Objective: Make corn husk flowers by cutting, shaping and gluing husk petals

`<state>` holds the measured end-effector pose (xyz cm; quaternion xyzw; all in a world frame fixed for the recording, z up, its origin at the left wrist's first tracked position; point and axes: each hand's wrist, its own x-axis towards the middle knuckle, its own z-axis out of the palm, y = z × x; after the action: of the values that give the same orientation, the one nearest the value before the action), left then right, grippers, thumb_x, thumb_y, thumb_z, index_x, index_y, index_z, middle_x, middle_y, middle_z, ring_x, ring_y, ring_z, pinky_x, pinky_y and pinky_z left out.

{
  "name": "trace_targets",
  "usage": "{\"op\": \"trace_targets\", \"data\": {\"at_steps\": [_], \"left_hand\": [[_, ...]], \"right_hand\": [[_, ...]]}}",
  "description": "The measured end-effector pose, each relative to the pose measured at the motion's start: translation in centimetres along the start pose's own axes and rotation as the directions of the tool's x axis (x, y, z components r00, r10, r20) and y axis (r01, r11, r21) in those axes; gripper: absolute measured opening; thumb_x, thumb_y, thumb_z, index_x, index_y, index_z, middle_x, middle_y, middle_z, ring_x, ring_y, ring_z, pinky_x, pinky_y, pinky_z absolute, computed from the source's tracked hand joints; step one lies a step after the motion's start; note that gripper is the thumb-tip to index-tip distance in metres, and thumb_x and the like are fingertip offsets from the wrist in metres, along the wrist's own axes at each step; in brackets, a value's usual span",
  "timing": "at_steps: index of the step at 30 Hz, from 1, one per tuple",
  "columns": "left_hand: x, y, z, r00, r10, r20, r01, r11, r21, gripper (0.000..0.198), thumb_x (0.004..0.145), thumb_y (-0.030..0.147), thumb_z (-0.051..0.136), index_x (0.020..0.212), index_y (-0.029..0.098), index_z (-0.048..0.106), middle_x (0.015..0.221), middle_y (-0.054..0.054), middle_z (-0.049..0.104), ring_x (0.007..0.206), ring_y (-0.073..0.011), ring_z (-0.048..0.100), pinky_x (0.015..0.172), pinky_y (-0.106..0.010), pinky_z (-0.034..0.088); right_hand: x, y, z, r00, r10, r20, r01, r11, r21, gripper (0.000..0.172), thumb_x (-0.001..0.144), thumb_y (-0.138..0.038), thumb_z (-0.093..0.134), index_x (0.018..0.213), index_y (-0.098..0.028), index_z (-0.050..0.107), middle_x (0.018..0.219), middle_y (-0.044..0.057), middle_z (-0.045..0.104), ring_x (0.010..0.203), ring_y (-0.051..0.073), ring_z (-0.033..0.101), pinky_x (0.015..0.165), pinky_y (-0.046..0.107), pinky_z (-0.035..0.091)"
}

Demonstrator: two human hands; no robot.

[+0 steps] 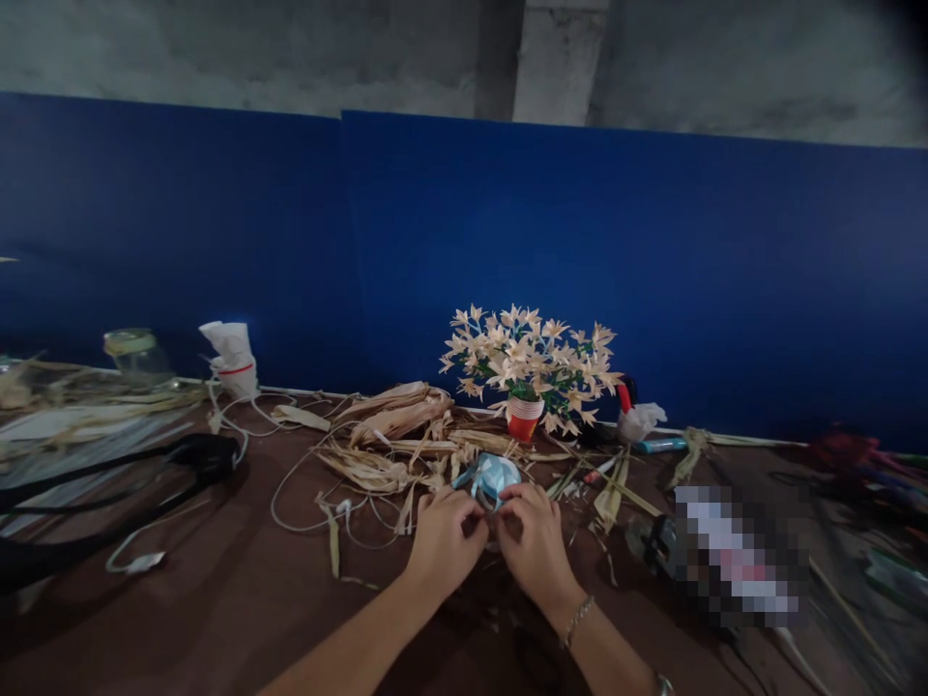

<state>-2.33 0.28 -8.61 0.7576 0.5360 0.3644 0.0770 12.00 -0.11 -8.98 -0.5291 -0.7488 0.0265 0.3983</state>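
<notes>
The left hand [442, 536] and the right hand [535, 541] are side by side in front of the red pot [523, 418]. Both hands are curled nearly closed. Their fingertips meet at the near edge of a light blue bundle [497, 474]. I cannot tell if they pinch it. The bundle sits just in front of the pot. Dry leaf strips [384, 435] lie left of the pot.

Left hand [444, 536] and right hand [533, 541] side by side, fingertips pinched together, forearms stretched forward
</notes>
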Motion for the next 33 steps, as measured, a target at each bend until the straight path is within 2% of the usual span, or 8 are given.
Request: {"op": "trace_targets", "data": {"at_steps": [5,10,12,14,16,22,27,33], "left_hand": [[0.9,-1.7,-0.8,0.989,-0.123,-0.086,0.131,0.988,0.083,0.015,0.073,0.021,0.048,0.060,0.019,0.058,0.067,0.000,0.062,0.075,-0.0179,0.053,0.070,-0.030,0.030],[1.0,-2.4,-1.1,0.994,-0.078,-0.079,0.095,0.968,0.233,0.024,0.078,0.028,0.045,0.058,0.019,0.057,0.065,-0.002,0.061,0.076,-0.0200,0.052,0.072,-0.032,0.030],[0.8,-2.5,-0.8,0.996,-0.057,-0.064,0.071,0.964,0.258,0.013,0.075,0.021,0.048,0.073,0.021,0.061,0.075,-0.003,0.063,0.081,-0.0211,0.052,0.074,-0.033,0.030],[0.6,-2.6,-0.6,0.997,-0.043,-0.059,0.057,0.964,0.260,0.025,0.073,0.012,0.047,0.092,0.023,0.059,0.085,-0.003,0.063,0.086,-0.0214,0.051,0.075,-0.034,0.030],[0.6,-2.9,-0.4,0.998,-0.036,-0.052,0.048,0.965,0.257,0.032,0.074,0.008,0.044,0.099,0.024,0.057,0.091,-0.004,0.063,0.089,-0.0217,0.050,0.075,-0.035,0.030],[0.7,-3.1,-0.4,0.999,-0.022,-0.047,0.033,0.972,0.233,0.025,0.076,0.012,0.043,0.090,0.022,0.060,0.088,-0.004,0.064,0.089,-0.0223,0.050,0.076,-0.036,0.031],[0.7,-2.9,-0.4,0.999,-0.010,-0.048,0.019,0.981,0.191,0.020,0.075,0.014,0.046,0.084,0.023,0.061,0.087,-0.003,0.064,0.087,-0.0217,0.051,0.077,-0.037,0.032],[0.6,-2.8,-0.1,0.998,0.061,-0.029,-0.058,0.992,0.112,0.018,0.074,0.013,0.049,0.081,0.022,0.062,0.080,-0.003,0.063,0.084,-0.0206,0.051,0.076,-0.035,0.035]], "right_hand": [[0.4,0.9,-0.8,0.998,0.023,-0.066,-0.024,1.000,-0.012,0.010,0.074,-0.017,0.050,0.066,-0.019,0.056,0.087,0.005,0.059,0.085,0.021,0.050,0.074,0.034,0.032],[0.5,2.1,-0.7,0.996,-0.034,0.084,0.034,0.999,0.007,0.013,0.075,-0.017,0.051,0.070,-0.021,0.063,0.089,0.005,0.059,0.086,0.021,0.049,0.074,0.033,0.034],[0.5,2.3,-0.8,0.983,-0.068,0.173,0.072,0.997,-0.022,0.018,0.074,-0.013,0.051,0.076,-0.025,0.065,0.092,0.003,0.059,0.089,0.021,0.048,0.075,0.034,0.033],[0.6,2.7,-1.4,0.974,-0.068,0.215,0.082,0.995,-0.057,0.023,0.073,-0.011,0.050,0.080,-0.026,0.066,0.094,0.003,0.058,0.090,0.020,0.048,0.075,0.033,0.033],[0.8,3.2,-2.2,0.978,-0.030,0.208,0.052,0.994,-0.100,0.019,0.072,-0.012,0.052,0.076,-0.024,0.066,0.094,0.004,0.058,0.090,0.021,0.047,0.076,0.033,0.033],[1.0,3.4,-3.7,0.954,-0.004,0.298,0.071,0.974,-0.213,0.012,0.067,-0.015,0.058,0.059,-0.022,0.064,0.088,0.003,0.057,0.088,0.021,0.046,0.075,0.033,0.031],[0.3,2.8,-2.3,0.957,0.048,0.285,0.066,0.925,-0.375,0.011,0.064,-0.022,0.061,0.053,-0.019,0.060,0.084,0.005,0.056,0.087,0.023,0.045,0.073,0.034,0.029],[0.2,2.4,-1.6,0.972,0.020,0.235,0.088,0.895,-0.438,0.006,0.064,-0.013,0.056,0.060,-0.017,0.059,0.082,0.007,0.056,0.084,0.022,0.045,0.071,0.034,0.029]]}}
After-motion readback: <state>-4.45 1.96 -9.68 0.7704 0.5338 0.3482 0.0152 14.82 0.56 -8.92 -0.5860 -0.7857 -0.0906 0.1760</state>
